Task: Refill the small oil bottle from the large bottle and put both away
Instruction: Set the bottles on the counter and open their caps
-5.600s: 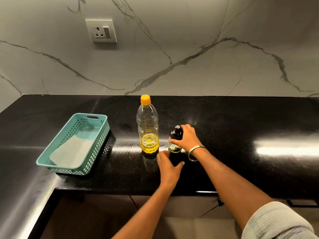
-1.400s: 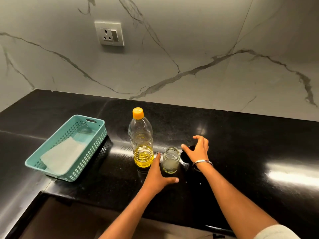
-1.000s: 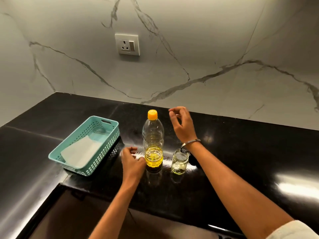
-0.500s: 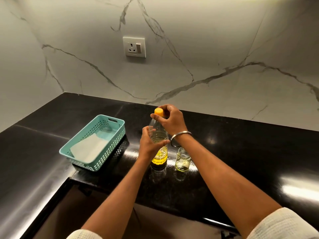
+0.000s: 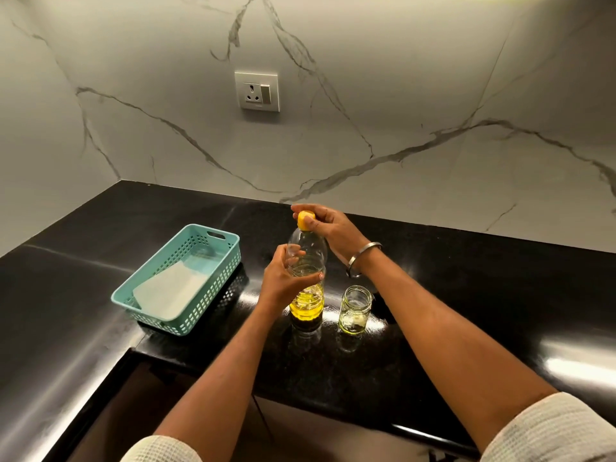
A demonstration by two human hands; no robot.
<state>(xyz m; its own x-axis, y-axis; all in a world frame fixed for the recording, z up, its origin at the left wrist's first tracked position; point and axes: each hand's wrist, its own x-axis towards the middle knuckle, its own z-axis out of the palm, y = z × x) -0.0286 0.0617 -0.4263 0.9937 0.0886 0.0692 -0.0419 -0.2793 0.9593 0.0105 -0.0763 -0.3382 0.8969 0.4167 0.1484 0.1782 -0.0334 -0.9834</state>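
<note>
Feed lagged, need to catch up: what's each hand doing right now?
Left hand: closed around the large bottle, steadying its body.
Right hand: fingers closed on the yellow cap, still on the bottle.

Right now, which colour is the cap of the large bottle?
Yellow-orange cap, seen in the head view.
</note>
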